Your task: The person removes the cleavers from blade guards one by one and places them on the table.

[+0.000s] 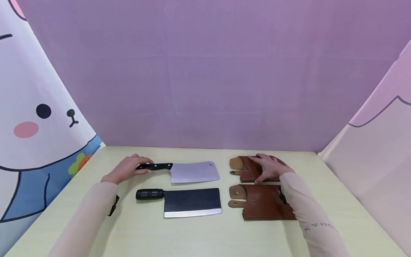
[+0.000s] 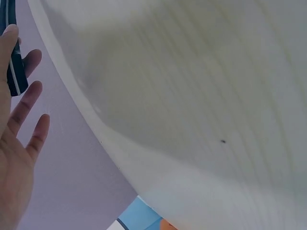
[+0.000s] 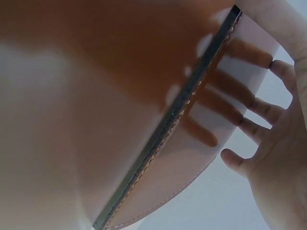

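In the head view, a cleaver [image 1: 194,172] with a silver blade and black riveted handle lies on the table, blade to the right. My left hand [image 1: 130,167] pinches the end of its handle between thumb and forefinger; the left wrist view shows the handle [image 2: 17,72] there, the other fingers [image 2: 37,136] loose. Over the upper brown leather knife sheath [image 1: 248,169], my right hand [image 1: 268,167] is spread, partly covering it. The right wrist view shows its fingertips [image 3: 249,123] touching the sheath's shiny leather [image 3: 192,158], fingers nearly straight.
Nearer me lies a second cleaver [image 1: 192,202] with a dark blade and ribbed black handle. To its right is another brown sheath [image 1: 264,202], partly under my right sleeve. A purple wall [image 1: 205,89] closes off the back of the pale table [image 1: 199,239]; printed cloths hang on both sides.
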`<state>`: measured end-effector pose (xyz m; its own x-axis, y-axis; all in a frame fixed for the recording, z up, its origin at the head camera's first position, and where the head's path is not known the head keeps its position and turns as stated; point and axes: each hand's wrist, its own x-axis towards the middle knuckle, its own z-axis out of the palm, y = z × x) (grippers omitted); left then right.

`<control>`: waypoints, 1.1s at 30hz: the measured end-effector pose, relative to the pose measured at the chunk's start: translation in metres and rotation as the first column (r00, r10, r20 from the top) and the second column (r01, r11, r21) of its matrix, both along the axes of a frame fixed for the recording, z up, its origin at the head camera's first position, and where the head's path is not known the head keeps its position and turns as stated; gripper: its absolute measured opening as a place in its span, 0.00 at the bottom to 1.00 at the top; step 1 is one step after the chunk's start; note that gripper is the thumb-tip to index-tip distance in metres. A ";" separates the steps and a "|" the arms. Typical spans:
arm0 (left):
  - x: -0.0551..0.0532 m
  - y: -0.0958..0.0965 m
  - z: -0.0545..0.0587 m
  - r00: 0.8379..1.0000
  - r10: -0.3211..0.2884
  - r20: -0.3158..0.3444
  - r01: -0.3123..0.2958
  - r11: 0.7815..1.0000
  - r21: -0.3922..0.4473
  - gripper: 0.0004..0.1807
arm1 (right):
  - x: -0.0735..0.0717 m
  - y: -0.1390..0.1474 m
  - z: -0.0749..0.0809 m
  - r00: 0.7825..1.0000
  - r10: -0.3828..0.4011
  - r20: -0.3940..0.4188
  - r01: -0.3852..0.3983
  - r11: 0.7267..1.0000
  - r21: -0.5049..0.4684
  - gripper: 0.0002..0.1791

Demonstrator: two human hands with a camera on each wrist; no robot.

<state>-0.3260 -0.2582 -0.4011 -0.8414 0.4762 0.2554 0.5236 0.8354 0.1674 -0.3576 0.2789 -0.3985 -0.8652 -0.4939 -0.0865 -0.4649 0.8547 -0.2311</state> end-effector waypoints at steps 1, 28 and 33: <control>-0.001 0.000 0.000 1.000 -0.001 -0.001 0.001 1.000 -0.008 0.17 | 0.000 0.000 0.001 1.000 0.000 0.006 0.000 1.000 0.002 0.55; -0.008 0.005 -0.009 0.995 0.096 0.015 -0.093 0.983 -0.156 0.18 | -0.008 0.002 -0.006 0.994 -0.040 0.105 0.037 0.999 0.023 0.55; -0.010 0.005 -0.010 0.994 0.112 0.010 -0.108 0.980 -0.166 0.18 | -0.008 0.001 -0.006 0.990 -0.047 0.129 0.047 0.999 0.008 0.54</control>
<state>-0.3361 -0.2531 -0.4114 -0.8950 0.4147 0.1646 0.4250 0.9046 0.0320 -0.3660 0.2799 -0.4044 -0.8689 -0.4522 -0.2015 -0.3904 0.8762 -0.2827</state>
